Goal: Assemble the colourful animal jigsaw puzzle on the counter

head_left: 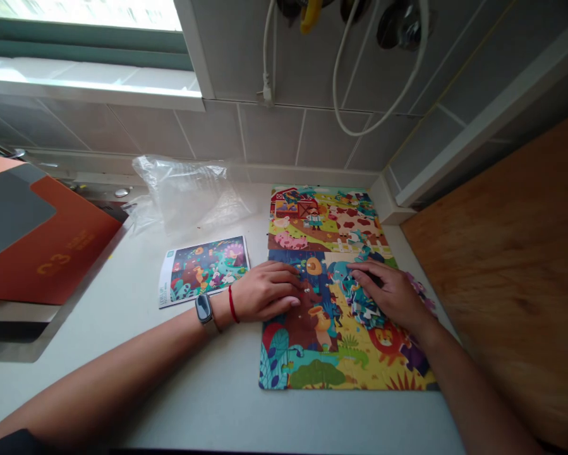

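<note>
Before you: puzzle board, smooth printed card by its look, low sheen; loose puzzle pieces, similar printed faces. To your left: picture sheet, smooth printed paper; bag, clear crinkled plastic, glossy. On you: watch, dark glassy face; bracelet, red cord. Your counter: smooth, pale, matt. Facing you: wall tiles, smooth. To your right: panel, grained wood, soft sheen.

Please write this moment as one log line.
left hand: on puzzle board | right hand: at loose pieces | picture card: left of board
</note>
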`<state>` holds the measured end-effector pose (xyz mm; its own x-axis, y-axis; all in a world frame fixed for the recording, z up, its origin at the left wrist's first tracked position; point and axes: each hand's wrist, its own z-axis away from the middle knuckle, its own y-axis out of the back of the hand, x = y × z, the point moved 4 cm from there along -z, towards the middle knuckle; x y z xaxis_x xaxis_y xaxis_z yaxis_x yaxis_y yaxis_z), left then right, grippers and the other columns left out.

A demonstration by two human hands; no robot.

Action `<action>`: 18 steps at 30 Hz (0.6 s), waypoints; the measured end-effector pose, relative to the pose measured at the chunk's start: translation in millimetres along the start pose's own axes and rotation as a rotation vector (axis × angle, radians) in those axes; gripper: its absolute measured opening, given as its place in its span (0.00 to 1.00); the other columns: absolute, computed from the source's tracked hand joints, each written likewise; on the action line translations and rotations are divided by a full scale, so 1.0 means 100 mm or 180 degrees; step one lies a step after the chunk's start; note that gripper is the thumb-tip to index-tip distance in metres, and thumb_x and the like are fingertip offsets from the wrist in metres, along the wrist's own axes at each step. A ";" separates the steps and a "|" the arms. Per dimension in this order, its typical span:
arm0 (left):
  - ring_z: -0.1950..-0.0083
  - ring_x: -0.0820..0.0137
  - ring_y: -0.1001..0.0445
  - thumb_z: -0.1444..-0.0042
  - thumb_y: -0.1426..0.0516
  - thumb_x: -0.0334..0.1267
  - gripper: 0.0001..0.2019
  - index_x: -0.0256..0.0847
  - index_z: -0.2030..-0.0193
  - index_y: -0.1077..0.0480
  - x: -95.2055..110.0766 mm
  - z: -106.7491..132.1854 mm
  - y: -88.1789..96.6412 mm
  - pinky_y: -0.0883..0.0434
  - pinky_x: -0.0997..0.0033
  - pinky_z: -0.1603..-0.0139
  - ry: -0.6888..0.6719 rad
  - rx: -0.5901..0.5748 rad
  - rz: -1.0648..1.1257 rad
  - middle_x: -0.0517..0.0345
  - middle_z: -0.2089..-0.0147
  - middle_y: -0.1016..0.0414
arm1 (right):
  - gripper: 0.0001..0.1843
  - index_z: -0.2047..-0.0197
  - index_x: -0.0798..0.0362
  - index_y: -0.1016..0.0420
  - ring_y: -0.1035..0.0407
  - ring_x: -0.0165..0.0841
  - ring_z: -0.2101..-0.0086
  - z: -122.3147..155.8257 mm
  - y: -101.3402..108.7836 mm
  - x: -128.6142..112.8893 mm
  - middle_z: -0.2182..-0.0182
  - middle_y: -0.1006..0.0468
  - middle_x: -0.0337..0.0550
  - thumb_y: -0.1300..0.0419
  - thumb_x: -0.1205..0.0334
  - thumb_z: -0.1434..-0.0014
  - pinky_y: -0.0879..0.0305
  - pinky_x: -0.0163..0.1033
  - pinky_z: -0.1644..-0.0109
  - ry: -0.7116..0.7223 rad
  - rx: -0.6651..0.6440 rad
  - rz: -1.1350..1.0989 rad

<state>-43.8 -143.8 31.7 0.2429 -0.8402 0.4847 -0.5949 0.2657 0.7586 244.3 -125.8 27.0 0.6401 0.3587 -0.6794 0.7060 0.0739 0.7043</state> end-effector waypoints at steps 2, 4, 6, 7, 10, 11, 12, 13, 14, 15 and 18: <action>0.40 0.60 0.22 0.26 0.48 0.41 0.14 0.40 0.49 0.22 0.00 0.00 -0.01 0.25 0.58 0.38 0.0011 -0.0022 0.0021 0.48 0.48 0.16 | 0.14 0.51 0.46 0.15 0.19 0.41 0.56 0.00 0.00 0.00 0.56 0.13 0.45 0.39 0.50 0.30 0.23 0.45 0.50 -0.0018 -0.0006 0.0005; 0.40 0.60 0.22 0.26 0.48 0.41 0.14 0.40 0.49 0.22 0.00 0.00 -0.01 0.25 0.58 0.38 0.0012 -0.0029 0.0017 0.48 0.48 0.16 | 0.14 0.51 0.47 0.15 0.19 0.41 0.55 0.00 0.00 -0.01 0.56 0.13 0.45 0.39 0.50 0.30 0.23 0.45 0.50 -0.0023 -0.0002 0.0001; 0.41 0.60 0.22 0.26 0.48 0.41 0.14 0.40 0.50 0.22 0.00 0.00 0.00 0.25 0.58 0.39 0.0012 -0.0024 0.0008 0.48 0.48 0.16 | 0.14 0.52 0.47 0.15 0.19 0.41 0.55 0.00 0.00 -0.01 0.56 0.13 0.45 0.39 0.51 0.30 0.23 0.44 0.50 -0.0007 0.0004 -0.0018; 0.41 0.60 0.22 0.26 0.48 0.41 0.14 0.40 0.50 0.22 0.01 -0.01 0.00 0.25 0.58 0.39 0.0008 -0.0016 0.0007 0.48 0.48 0.16 | 0.14 0.52 0.47 0.15 0.19 0.40 0.56 0.00 0.00 -0.02 0.56 0.13 0.45 0.39 0.51 0.30 0.24 0.44 0.50 0.0002 0.0004 -0.0027; 0.42 0.60 0.21 0.26 0.48 0.41 0.14 0.39 0.51 0.23 0.01 -0.01 0.00 0.25 0.58 0.40 -0.0002 0.0009 -0.0014 0.48 0.49 0.16 | 0.14 0.52 0.47 0.15 0.19 0.40 0.56 0.00 0.00 -0.02 0.56 0.13 0.44 0.39 0.51 0.30 0.23 0.44 0.50 -0.0004 -0.0006 -0.0041; 0.42 0.60 0.21 0.26 0.48 0.41 0.13 0.39 0.51 0.22 0.01 -0.02 0.00 0.25 0.58 0.40 -0.0005 0.0014 -0.0025 0.48 0.49 0.16 | 0.14 0.51 0.47 0.15 0.19 0.40 0.57 0.00 0.01 -0.02 0.56 0.13 0.44 0.39 0.51 0.30 0.23 0.44 0.50 -0.0007 -0.0001 -0.0043; 0.43 0.60 0.21 0.26 0.48 0.41 0.13 0.39 0.51 0.23 0.01 -0.02 0.00 0.25 0.58 0.40 -0.0013 0.0022 -0.0030 0.48 0.49 0.16 | 0.14 0.51 0.47 0.15 0.19 0.40 0.57 0.00 0.01 -0.02 0.56 0.13 0.44 0.39 0.51 0.30 0.23 0.44 0.50 -0.0011 0.0003 -0.0043; 0.43 0.60 0.21 0.26 0.47 0.41 0.13 0.39 0.51 0.23 0.01 -0.02 0.00 0.24 0.58 0.40 -0.0023 0.0031 -0.0027 0.47 0.49 0.16 | 0.14 0.51 0.47 0.15 0.20 0.40 0.56 0.00 0.01 -0.02 0.56 0.14 0.45 0.39 0.51 0.30 0.24 0.45 0.49 -0.0014 0.0011 -0.0044; 0.43 0.60 0.21 0.26 0.47 0.41 0.13 0.39 0.51 0.23 0.01 -0.02 0.00 0.24 0.59 0.40 -0.0033 0.0043 -0.0018 0.47 0.50 0.16 | 0.14 0.52 0.47 0.15 0.20 0.41 0.56 0.01 0.01 -0.02 0.56 0.14 0.45 0.39 0.51 0.30 0.24 0.45 0.49 -0.0023 0.0017 -0.0048; 0.43 0.60 0.21 0.27 0.47 0.40 0.12 0.39 0.51 0.23 0.01 -0.02 0.00 0.24 0.59 0.41 -0.0044 0.0056 -0.0001 0.47 0.50 0.17 | 0.14 0.51 0.47 0.15 0.20 0.40 0.56 0.01 0.02 -0.02 0.56 0.14 0.45 0.39 0.51 0.30 0.24 0.44 0.50 -0.0041 0.0023 -0.0055; 0.43 0.60 0.21 0.27 0.46 0.40 0.11 0.39 0.52 0.23 0.01 -0.02 0.00 0.25 0.59 0.41 -0.0048 0.0060 0.0026 0.47 0.49 0.17 | 0.14 0.51 0.47 0.15 0.20 0.40 0.56 0.02 0.04 -0.02 0.55 0.15 0.45 0.39 0.52 0.29 0.24 0.43 0.52 -0.0115 0.0044 -0.0079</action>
<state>-42.4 -143.5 32.8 0.2265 -0.8452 0.4842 -0.6111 0.2638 0.7463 246.7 -127.9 30.7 0.6326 0.3230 -0.7039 0.7259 0.0694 0.6843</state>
